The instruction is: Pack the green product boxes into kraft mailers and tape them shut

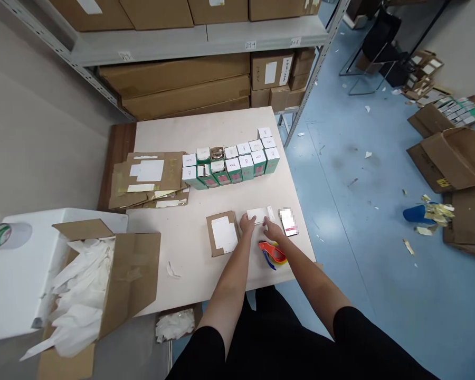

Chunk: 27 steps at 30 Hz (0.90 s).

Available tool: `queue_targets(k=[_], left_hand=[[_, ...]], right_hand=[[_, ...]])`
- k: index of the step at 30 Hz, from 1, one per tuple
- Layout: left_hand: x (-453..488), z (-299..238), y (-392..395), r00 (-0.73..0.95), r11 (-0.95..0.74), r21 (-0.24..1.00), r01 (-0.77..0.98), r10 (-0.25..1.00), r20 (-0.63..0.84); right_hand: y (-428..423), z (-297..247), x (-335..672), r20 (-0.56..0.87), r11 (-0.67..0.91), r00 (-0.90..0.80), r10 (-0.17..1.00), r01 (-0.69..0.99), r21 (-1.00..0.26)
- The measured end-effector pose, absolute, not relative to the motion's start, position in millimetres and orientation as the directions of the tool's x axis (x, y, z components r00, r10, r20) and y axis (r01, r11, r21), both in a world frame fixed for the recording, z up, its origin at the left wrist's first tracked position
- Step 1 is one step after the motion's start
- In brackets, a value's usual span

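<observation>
My left hand point(246, 225) and my right hand point(272, 229) both rest on a small white paper or label point(258, 215) lying on the pale table point(174, 248). The fingers look curled on its near edge; whether they pinch it is unclear. A flat brown cardboard piece with a white label point(222, 233) lies just left of my left hand. A red, yellow and blue tape dispenser point(273, 254) sits under my right forearm. A blurred white card point(288, 221) lies right of my right hand.
Two rows of small green and white boxes point(231, 161) stand at the table's middle. Flattened cartons point(148, 178) lie left of them. An open carton with white packing bags point(91, 285) sits at the near left. Shelving with brown cartons point(182, 84) stands behind. Torn cardboard point(451, 158) litters the blue floor.
</observation>
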<state>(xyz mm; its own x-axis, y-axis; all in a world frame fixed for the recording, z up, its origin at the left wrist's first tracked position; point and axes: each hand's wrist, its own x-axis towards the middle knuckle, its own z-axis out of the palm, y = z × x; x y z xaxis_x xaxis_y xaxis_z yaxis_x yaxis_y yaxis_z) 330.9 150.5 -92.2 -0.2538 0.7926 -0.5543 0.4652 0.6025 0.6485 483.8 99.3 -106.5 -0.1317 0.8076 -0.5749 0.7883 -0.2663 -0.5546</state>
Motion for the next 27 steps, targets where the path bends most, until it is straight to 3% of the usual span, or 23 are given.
queue_targets(k=[6, 10, 14, 17, 21, 27], left_hand=[[328, -72, 148, -0.289, 0.545, 0.543, 0.639, 0.824, -0.487], [317, -52, 144, -0.238, 0.447, 0.546, 0.708, 0.880, -0.412], [298, -25, 135, -0.152, 0.338, 0.621, 0.707, 0.931, -0.333], [277, 1, 127, -0.062, 0.222, 0.678, 0.701, 0.966, -0.252], [247, 40, 114, 0.031, 0.076, 0.660, 0.747, 0.988, -0.149], [212, 87, 91, -0.009, 0.045, 0.672, 0.739, 0.998, -0.057]], right_hand=[[94, -99, 480, -0.489, -0.235, -0.153, 0.859, 0.730, -0.641], [90, -81, 489, -0.344, -0.290, 0.013, 0.939, 0.568, -0.770], [94, -54, 501, -0.286, -0.310, 0.126, 0.950, 0.490, -0.815], [106, -34, 502, -0.277, -0.266, 0.047, 0.960, 0.468, -0.843], [125, -9, 489, -0.272, -0.137, -0.231, 0.934, 0.473, -0.870], [135, 13, 468, -0.276, -0.035, -0.423, 0.863, 0.496, -0.868]])
